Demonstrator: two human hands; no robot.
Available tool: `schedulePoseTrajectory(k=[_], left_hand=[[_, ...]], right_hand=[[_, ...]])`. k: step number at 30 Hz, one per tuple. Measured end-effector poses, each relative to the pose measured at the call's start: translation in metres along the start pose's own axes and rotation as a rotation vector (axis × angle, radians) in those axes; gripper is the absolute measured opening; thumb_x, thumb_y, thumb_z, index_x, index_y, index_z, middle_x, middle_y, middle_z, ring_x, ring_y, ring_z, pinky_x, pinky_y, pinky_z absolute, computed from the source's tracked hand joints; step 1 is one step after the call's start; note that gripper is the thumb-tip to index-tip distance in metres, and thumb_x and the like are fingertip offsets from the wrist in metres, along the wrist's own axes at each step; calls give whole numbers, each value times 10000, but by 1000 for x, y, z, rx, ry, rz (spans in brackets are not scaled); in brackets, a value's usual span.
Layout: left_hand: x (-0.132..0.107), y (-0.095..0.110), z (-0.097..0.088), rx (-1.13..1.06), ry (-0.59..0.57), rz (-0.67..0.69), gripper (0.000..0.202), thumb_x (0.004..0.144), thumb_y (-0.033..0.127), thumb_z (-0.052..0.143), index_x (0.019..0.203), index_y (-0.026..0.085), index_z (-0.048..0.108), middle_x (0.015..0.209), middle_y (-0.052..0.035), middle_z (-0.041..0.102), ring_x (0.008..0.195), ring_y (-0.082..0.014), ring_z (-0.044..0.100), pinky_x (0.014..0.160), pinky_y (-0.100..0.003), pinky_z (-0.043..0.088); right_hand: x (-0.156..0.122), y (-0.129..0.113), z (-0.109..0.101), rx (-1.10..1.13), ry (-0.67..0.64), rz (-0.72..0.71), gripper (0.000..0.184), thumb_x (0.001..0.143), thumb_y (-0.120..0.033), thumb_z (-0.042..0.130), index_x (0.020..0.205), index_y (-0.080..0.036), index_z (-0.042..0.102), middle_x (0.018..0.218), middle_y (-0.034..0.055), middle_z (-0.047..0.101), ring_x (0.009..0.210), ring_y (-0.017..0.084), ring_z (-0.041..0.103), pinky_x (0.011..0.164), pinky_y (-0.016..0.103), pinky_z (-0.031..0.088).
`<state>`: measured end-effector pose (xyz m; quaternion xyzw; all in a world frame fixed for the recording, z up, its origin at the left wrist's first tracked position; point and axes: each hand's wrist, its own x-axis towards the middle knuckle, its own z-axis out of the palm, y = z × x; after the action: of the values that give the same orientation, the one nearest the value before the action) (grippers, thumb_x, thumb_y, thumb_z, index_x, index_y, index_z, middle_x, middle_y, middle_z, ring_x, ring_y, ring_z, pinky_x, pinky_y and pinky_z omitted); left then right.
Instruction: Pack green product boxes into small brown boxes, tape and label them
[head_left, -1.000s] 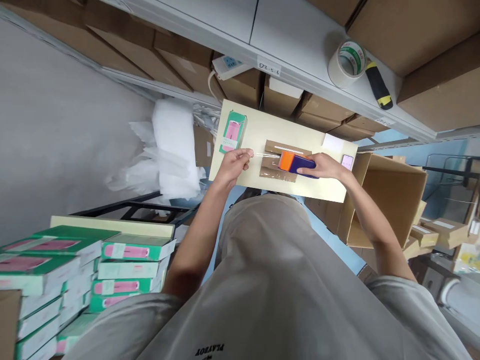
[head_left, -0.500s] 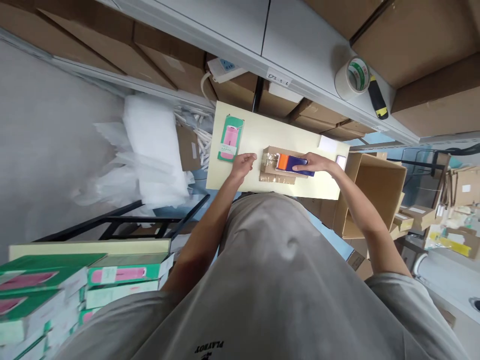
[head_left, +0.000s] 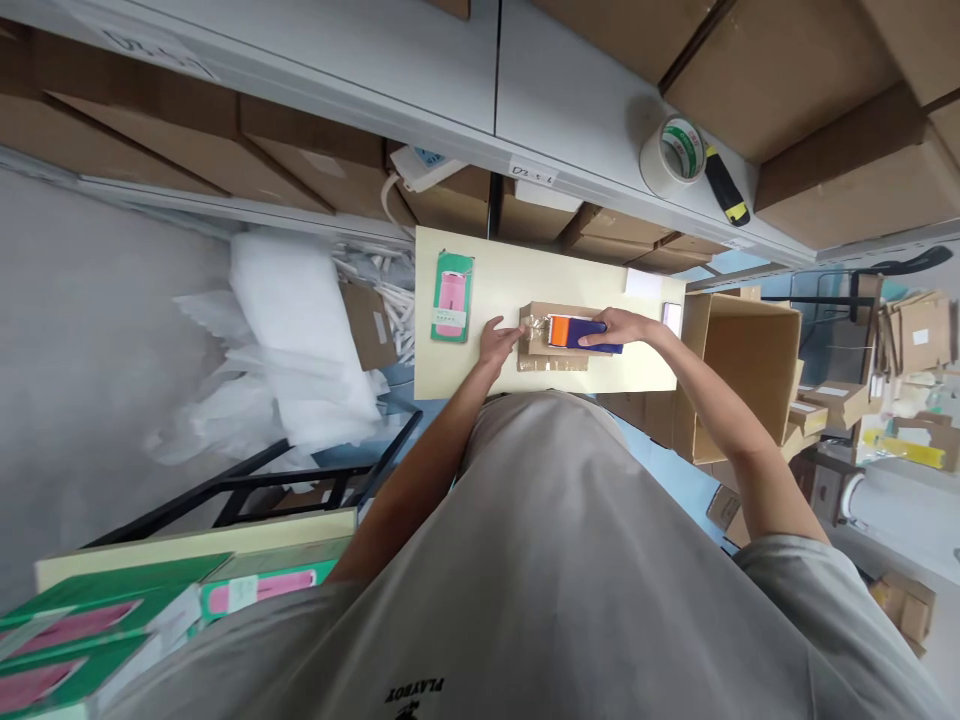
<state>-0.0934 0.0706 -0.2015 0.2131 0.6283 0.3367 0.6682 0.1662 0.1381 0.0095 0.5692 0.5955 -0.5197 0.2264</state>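
Note:
On the cream board (head_left: 506, 265) lies a brown cardboard box (head_left: 581, 309), with shiny clear tape at its left end and a flap towards me. An orange and dark-blue box (head_left: 570, 332) is over it; whether inside or on top I cannot tell. My right hand (head_left: 616, 328) grips its right part, thumb along the upper face. My left hand (head_left: 501, 343) is at the cardboard box's left end, fingers apart, fingertips at the taped edge. Further left lies a green box with a pink picture (head_left: 452, 297).
A tape roll (head_left: 673, 156) and a black-and-yellow cutter (head_left: 726, 187) lie on the grey shelf above the board. To the right stands a large open carton (head_left: 690, 380). White foam wrap (head_left: 281, 320) is at left, with stacked green boxes (head_left: 97, 610) below.
My left hand has moved right to the cardboard box's taped end, and its fingers have spread. My right hand still grips the orange and dark-blue box. The view has shifted slightly.

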Motion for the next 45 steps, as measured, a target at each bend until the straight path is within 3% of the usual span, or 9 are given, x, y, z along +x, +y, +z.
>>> schedulePoseTrajectory(k=[7,15,18,23,26,28,36,41,45], left_hand=[[-17,16,14,126,-32,253,403,709,456,1018,868,203,747,930,-73,802,882,-208,730,852,-322,568],[-28,15,22,179,118,168,237,714,332,936,828,201,774,910,-70,822,889,-207,755,869,-321,589],[-33,16,24,202,168,187,230,712,332,926,815,203,767,896,-63,810,885,-201,745,879,-324,595],[-37,16,27,239,220,216,214,722,320,909,823,197,767,911,-65,802,886,-196,729,867,-322,598],[-36,16,28,251,260,202,231,706,313,920,829,189,769,920,-68,803,890,-194,728,849,-311,601],[-36,15,29,270,289,188,231,705,309,920,828,191,765,919,-65,804,899,-197,735,853,-313,607],[-37,18,36,361,369,167,238,703,325,912,823,195,753,916,-69,793,898,-211,742,832,-334,619],[-37,18,35,366,381,159,278,670,373,915,827,203,762,876,-51,771,832,-203,706,791,-338,601],[-37,18,32,378,393,151,281,670,379,911,830,197,769,870,-47,771,783,-187,685,776,-338,599]], right_hand=[[3,4,2,-45,11,-20,618,871,-772,876,989,-168,817,887,72,807,769,207,710,716,311,508],[11,7,-5,-61,-63,-82,663,830,-788,926,1061,-171,852,895,83,829,824,248,759,758,340,535],[-7,37,-20,-33,-129,-21,711,815,-841,912,1024,-164,860,835,99,820,819,273,773,770,366,552],[-53,135,-51,-9,-121,62,785,755,-941,886,943,-180,864,812,126,823,810,299,777,749,397,563],[-58,184,-57,-29,-39,82,774,718,-923,929,950,-187,873,823,126,826,816,305,783,745,402,567],[-47,199,-53,-14,-54,103,755,711,-897,952,944,-183,876,827,125,827,822,320,791,747,408,568],[1,179,-20,-97,-117,142,678,791,-860,911,834,-187,836,695,121,785,731,328,760,733,444,558],[10,175,-2,-137,14,107,525,928,-697,865,999,-179,836,722,122,776,821,344,777,795,441,565],[23,168,27,-172,147,135,360,980,-501,853,1119,-170,823,958,187,829,1018,387,792,887,448,545]])
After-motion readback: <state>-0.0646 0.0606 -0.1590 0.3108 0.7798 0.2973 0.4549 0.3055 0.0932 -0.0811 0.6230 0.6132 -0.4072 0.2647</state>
